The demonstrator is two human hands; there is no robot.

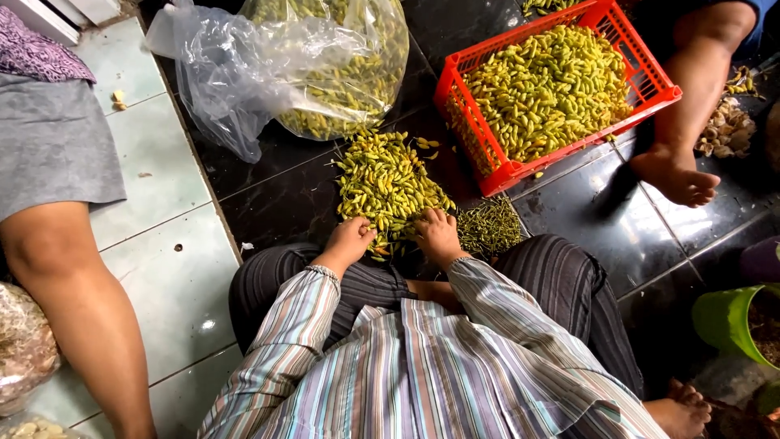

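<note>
1. Striped sleeves of thin cloth fill the bottom of the view, with dark ribbed trousers over folded knees on either side.
2. Both hands rest at the near edge of a pile of chillies on the dark glossy floor tiles.
3. Left hand: fingers curled down onto the chillies at the pile's near-left edge; whether they pinch one I cannot tell.
4. Right hand: fingers bent and close together, pressed on the pile's near-right edge; its grip is hidden too.
5. Each chilli is small, slim, smooth and yellow-green. Their long axes point every way, with no common direction; the heap as a whole runs away from the person toward the plastic bag.
6. Just right of the right hand lies a smaller heap of thin dark green stems.
7. Farther off, a clear crinkled plastic bag holds more chillies, and a red plastic crate with slotted walls is heaped with them.
8. Pale matte tiles lie at left, with another person's bare leg; another bare foot rests by the crate.
9. A green pot stands at the right edge.
</note>
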